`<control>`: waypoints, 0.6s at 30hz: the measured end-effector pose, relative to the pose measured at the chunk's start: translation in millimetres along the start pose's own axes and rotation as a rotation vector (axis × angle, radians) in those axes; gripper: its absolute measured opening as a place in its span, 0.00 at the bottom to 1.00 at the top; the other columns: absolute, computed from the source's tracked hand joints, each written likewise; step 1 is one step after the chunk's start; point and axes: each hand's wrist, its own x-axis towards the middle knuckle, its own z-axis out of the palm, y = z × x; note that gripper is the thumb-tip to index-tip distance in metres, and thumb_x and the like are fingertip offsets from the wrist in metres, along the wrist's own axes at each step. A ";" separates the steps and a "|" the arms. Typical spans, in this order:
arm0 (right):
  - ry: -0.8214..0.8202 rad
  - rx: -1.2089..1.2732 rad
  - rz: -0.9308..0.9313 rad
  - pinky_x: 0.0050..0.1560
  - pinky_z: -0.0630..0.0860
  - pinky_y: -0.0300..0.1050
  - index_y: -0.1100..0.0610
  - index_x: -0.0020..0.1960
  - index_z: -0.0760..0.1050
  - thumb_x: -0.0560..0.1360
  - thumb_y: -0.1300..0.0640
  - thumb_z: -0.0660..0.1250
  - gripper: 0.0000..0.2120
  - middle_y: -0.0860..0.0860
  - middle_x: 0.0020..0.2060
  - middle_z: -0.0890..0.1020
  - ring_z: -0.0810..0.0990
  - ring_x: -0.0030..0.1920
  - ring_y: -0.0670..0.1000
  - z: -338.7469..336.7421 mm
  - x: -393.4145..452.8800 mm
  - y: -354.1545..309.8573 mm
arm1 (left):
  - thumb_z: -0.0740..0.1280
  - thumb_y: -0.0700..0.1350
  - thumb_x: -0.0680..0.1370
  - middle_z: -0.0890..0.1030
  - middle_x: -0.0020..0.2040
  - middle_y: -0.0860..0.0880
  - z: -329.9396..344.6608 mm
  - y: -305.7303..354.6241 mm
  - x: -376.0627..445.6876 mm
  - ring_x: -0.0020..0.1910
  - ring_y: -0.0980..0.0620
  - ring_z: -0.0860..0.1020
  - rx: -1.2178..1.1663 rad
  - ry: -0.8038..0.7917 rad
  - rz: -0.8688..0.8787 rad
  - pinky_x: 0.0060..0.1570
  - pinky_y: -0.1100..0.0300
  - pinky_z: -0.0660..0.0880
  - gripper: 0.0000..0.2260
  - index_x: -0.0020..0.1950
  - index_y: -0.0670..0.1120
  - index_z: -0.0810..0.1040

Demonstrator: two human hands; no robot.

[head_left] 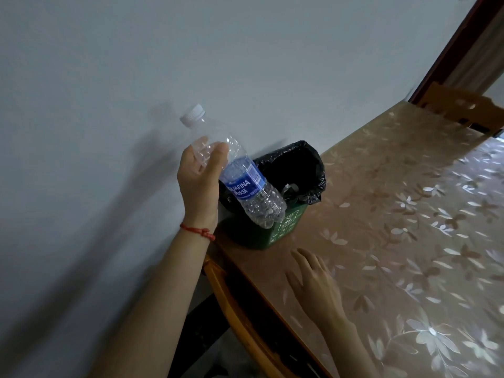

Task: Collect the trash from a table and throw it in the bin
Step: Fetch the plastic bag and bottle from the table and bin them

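My left hand (198,181) grips the upper part of an empty clear plastic water bottle (240,173) with a blue label and white cap. The bottle is tilted, cap up and to the left, its base hanging over the near left rim of the bin. The small green bin (268,236), lined with a black bag (313,170), stands on the table by the wall, and some crumpled trash shows inside. A red string circles my left wrist. My right hand (313,282) lies flat and open on the table, just in front of the bin, holding nothing.
The table (409,214) wears a glossy brown cover with pale flower patterns and runs away to the right. A wooden chair (461,110) stands at its far end. Another wooden chair back (229,309) sits below the near table edge. A plain grey wall fills the left.
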 end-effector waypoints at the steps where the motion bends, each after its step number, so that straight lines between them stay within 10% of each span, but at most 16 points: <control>1: -0.004 0.005 0.007 0.43 0.79 0.45 0.58 0.58 0.76 0.67 0.58 0.75 0.21 0.53 0.54 0.81 0.80 0.53 0.54 0.4 -0.9 0.6 | 0.70 0.51 0.67 0.79 0.49 0.49 1.9 1.9 2.3 0.47 0.53 0.80 -0.017 0.005 0.004 0.46 0.59 0.78 0.20 0.56 0.47 0.72; 9: -0.056 0.020 0.013 0.48 0.78 0.45 0.58 0.59 0.76 0.70 0.55 0.73 0.19 0.52 0.56 0.80 0.79 0.56 0.53 8.5 -3.7 4.6 | 0.71 0.49 0.68 0.76 0.60 0.39 29.4 -22.6 17.4 0.56 0.47 0.78 -0.209 0.124 -0.117 0.59 0.43 0.73 0.29 0.65 0.37 0.68; 18: -0.098 0.083 0.028 0.51 0.76 0.44 0.56 0.61 0.75 0.73 0.54 0.68 0.17 0.51 0.59 0.78 0.77 0.58 0.52 10.8 -7.2 8.5 | 0.74 0.43 0.69 0.76 0.60 0.43 16.7 -65.2 13.2 0.57 0.48 0.77 0.065 0.136 -0.230 0.58 0.53 0.75 0.26 0.62 0.38 0.69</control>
